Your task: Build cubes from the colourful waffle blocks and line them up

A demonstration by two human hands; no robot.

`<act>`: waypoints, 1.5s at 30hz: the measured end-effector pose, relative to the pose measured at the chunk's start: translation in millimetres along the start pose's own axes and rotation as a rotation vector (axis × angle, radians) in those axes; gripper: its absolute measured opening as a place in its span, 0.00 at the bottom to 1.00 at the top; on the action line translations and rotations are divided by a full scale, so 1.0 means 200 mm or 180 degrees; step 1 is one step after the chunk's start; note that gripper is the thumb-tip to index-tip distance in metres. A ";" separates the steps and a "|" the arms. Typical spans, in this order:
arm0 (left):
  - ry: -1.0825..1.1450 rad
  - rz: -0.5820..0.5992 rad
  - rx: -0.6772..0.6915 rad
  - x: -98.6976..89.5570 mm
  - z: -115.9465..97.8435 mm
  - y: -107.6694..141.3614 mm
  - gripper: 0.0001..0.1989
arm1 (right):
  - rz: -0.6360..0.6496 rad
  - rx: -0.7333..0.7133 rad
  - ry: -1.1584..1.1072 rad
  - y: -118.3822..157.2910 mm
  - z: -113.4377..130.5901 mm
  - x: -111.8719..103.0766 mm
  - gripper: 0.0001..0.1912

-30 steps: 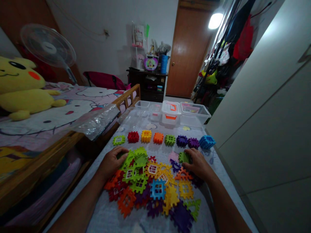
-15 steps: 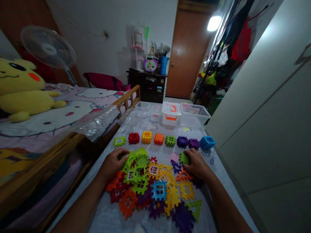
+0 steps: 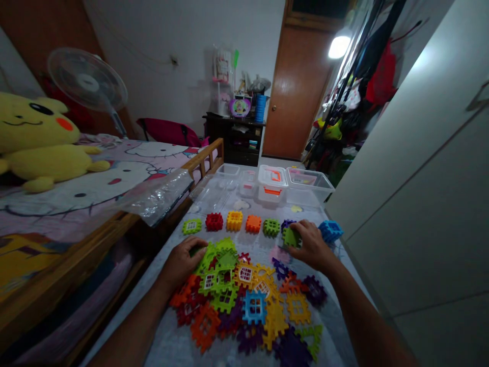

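A green tile [image 3: 290, 237] sits pinched in the right hand [image 3: 310, 245], lifted just beyond the heap of tiles [image 3: 244, 295] — a sorting step, by the look of it. The left hand [image 3: 182, 261], fingers curled, rests on the heap's left edge. Past the heap, a row of cubes [image 3: 234, 221] crosses the worktop [image 3: 175, 341] — placing there calls for care.

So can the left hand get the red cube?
Probably yes. The left hand rests on the pile's left edge, and the table between it and the red cube looks bare, so nothing blocks a short forward reach.
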State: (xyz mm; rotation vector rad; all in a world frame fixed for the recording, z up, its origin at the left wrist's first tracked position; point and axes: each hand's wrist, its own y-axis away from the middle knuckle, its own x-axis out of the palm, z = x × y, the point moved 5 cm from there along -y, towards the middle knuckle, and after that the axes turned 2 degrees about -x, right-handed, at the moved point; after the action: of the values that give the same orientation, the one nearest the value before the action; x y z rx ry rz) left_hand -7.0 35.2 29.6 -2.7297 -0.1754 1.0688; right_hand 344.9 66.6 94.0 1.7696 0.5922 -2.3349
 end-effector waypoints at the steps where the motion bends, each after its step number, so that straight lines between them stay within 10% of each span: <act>1: -0.0005 0.0012 0.0005 0.00 0.00 0.00 0.13 | 0.0052 -0.0020 0.0033 -0.05 0.02 0.00 0.23; 8: -0.0015 -0.0012 0.0035 -0.01 -0.02 0.00 0.13 | 0.0367 0.0124 0.0333 -0.33 0.04 0.13 0.24; 19: -0.0025 0.0023 0.0000 -0.01 -0.02 0.00 0.13 | 0.0511 0.0139 0.0395 -0.37 0.03 0.17 0.26; 26: -0.0023 0.0046 0.0004 -0.01 -0.02 0.00 0.13 | 0.0252 -0.0103 -0.0124 -0.17 -0.01 -0.01 0.27; 36: -0.0071 0.0070 -0.0015 0.00 0.01 0.00 0.15 | 0.1539 0.0255 -0.0581 0.38 -0.09 0.02 0.18; 45: -0.0089 0.0037 0.0004 0.00 0.02 0.00 0.15 | 0.0949 0.0106 -0.0695 0.38 -0.06 0.08 0.14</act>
State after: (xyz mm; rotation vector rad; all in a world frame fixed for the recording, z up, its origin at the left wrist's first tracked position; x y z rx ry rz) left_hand -9.7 35.9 25.9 -2.7189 -0.1634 1.1103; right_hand 378.4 3.5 60.2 1.4694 0.2387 -2.2939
